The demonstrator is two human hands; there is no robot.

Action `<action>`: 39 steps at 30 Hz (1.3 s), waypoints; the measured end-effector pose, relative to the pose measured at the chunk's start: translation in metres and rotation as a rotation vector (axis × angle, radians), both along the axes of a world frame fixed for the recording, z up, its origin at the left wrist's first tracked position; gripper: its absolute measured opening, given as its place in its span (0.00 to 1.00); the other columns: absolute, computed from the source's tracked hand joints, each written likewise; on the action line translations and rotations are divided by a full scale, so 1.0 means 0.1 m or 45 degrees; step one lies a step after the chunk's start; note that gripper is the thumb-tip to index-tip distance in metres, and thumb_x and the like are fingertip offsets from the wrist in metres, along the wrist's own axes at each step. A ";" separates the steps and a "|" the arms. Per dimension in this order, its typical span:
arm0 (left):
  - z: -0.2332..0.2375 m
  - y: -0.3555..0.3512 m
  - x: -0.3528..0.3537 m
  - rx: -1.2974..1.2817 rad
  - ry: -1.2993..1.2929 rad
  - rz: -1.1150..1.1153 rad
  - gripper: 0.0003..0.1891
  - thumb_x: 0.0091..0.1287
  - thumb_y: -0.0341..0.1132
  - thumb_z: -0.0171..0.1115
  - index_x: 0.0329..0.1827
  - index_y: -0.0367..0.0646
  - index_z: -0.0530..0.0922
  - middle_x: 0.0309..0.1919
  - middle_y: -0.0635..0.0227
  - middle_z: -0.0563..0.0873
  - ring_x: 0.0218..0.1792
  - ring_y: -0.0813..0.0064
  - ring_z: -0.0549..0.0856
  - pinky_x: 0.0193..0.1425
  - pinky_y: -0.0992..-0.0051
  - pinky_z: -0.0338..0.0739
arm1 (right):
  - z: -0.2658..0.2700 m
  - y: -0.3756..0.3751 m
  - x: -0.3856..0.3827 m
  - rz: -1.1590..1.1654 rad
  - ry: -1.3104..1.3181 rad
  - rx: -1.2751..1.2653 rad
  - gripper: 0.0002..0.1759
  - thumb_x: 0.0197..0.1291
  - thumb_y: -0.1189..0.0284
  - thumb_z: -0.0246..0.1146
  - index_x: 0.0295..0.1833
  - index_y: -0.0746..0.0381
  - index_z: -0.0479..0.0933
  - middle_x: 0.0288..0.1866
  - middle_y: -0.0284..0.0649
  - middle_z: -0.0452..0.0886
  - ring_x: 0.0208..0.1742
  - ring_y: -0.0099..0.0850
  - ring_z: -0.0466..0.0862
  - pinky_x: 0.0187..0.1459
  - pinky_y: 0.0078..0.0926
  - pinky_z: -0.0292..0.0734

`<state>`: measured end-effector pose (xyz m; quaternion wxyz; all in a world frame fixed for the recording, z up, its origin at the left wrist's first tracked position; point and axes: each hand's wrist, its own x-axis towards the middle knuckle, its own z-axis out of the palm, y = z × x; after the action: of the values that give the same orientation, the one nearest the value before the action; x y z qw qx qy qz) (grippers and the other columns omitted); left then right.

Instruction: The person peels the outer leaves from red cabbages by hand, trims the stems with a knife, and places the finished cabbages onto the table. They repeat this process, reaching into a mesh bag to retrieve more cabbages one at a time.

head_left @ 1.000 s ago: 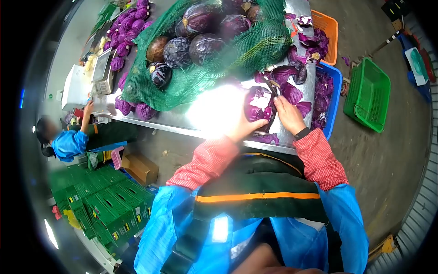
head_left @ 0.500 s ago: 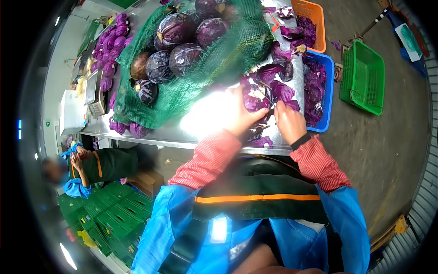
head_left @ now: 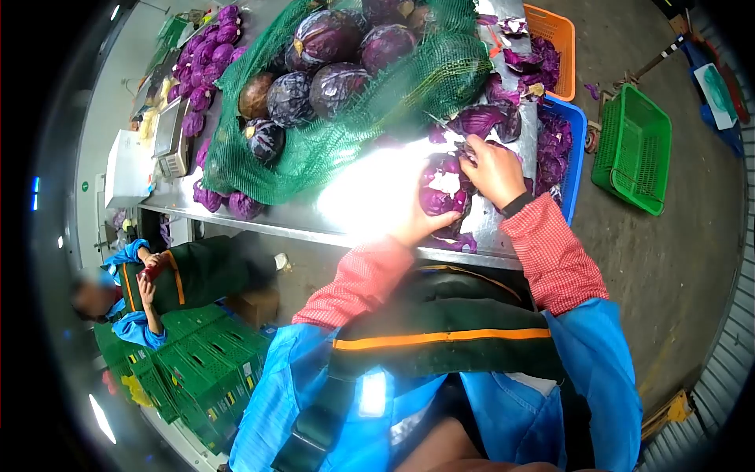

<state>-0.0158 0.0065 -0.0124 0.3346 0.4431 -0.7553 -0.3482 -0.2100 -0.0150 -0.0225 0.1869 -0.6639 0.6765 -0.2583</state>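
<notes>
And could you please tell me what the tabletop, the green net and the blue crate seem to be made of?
Tabletop: probably steel, grey and glossy, throwing back bright glare.
Green net: likely woven plastic, with a fine see-through mesh.
Blue crate: seemingly moulded plastic, smooth and evenly coloured.

The white-patched purple cabbage (head_left: 437, 198) is near the table's (head_left: 491, 228) edge.

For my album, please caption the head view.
A left hand holds a round purple cabbage near dark cabbages in a green mesh sack.
</notes>
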 end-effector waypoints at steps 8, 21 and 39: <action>-0.28 0.28 0.21 -0.023 0.166 0.098 0.52 0.36 0.38 0.82 0.68 0.40 0.64 0.60 0.51 0.67 0.64 0.52 0.69 0.71 0.58 0.65 | -0.39 -0.07 -0.14 -0.144 0.121 0.064 0.18 0.60 0.63 0.65 0.48 0.61 0.70 0.32 0.54 0.83 0.36 0.55 0.84 0.36 0.51 0.77; 0.12 -0.05 0.03 -0.127 -0.305 0.051 0.46 0.41 0.48 0.83 0.66 0.43 0.73 0.64 0.45 0.71 0.65 0.48 0.74 0.65 0.57 0.73 | 0.00 0.24 0.08 0.060 -0.940 0.512 0.40 0.54 0.55 0.67 0.64 0.71 0.66 0.46 0.50 0.84 0.43 0.38 0.86 0.46 0.33 0.79; 0.26 0.30 0.50 0.490 0.295 0.093 0.48 0.42 0.42 0.82 0.68 0.38 0.66 0.66 0.50 0.70 0.68 0.55 0.70 0.72 0.62 0.66 | -0.12 0.65 0.12 -0.169 0.086 0.176 0.21 0.55 0.67 0.63 0.53 0.61 0.68 0.25 0.54 0.81 0.28 0.54 0.83 0.29 0.52 0.75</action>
<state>0.0338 0.0362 0.0138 0.3408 0.4829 -0.6149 -0.5221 -0.1981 0.0499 -0.0346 0.1918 -0.6116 0.7410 -0.2000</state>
